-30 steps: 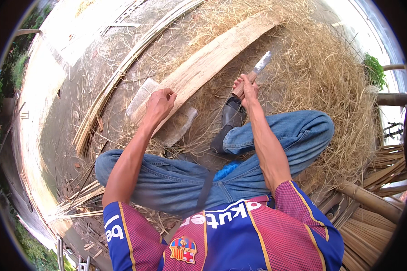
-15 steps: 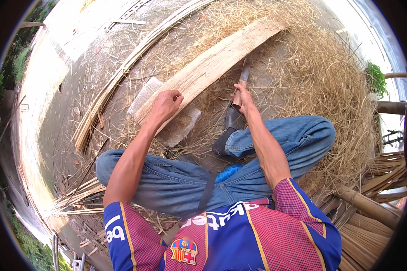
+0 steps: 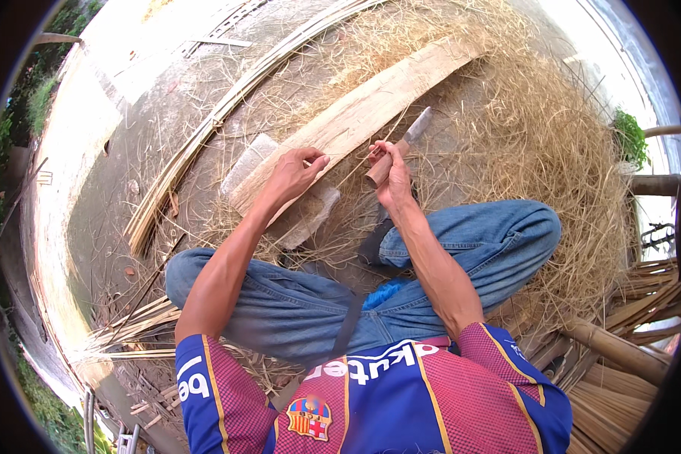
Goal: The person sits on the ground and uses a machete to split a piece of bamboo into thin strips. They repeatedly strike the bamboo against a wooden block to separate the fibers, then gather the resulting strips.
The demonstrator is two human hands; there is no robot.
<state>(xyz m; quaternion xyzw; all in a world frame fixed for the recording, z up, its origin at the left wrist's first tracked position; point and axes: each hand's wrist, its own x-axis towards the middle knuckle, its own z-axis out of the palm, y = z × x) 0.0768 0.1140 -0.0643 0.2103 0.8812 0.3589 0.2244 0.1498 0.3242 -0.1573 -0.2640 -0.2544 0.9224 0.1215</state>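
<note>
My right hand [image 3: 393, 175] is wrapped round the wooden handle of a knife [image 3: 417, 126], whose blade points away and to the right. A thin pale strip [image 3: 351, 177] slants by the fingers of that hand; I cannot tell whether they touch it. My left hand [image 3: 298, 172] hovers over the near part of a long wooden plank [image 3: 386, 91], its thumb and fingers closed together; what they hold, if anything, is too small to make out. The plank's near end lies over a pale block [image 3: 250, 157], with another rough block [image 3: 310, 218] beside it.
Loose shavings [image 3: 537, 166] are heaped to the right and round the plank's far end. A bundle of long split strips [image 3: 197, 140] curves along the left. My crossed legs [image 3: 461, 234] lie close below. A bamboo pole [image 3: 617, 348] and more strips [image 3: 613, 401] are at the lower right.
My right hand has moved up and left with the knife, off the dark covering at my foot, bringing it nearer my left hand. My left hand has shifted slightly right.
</note>
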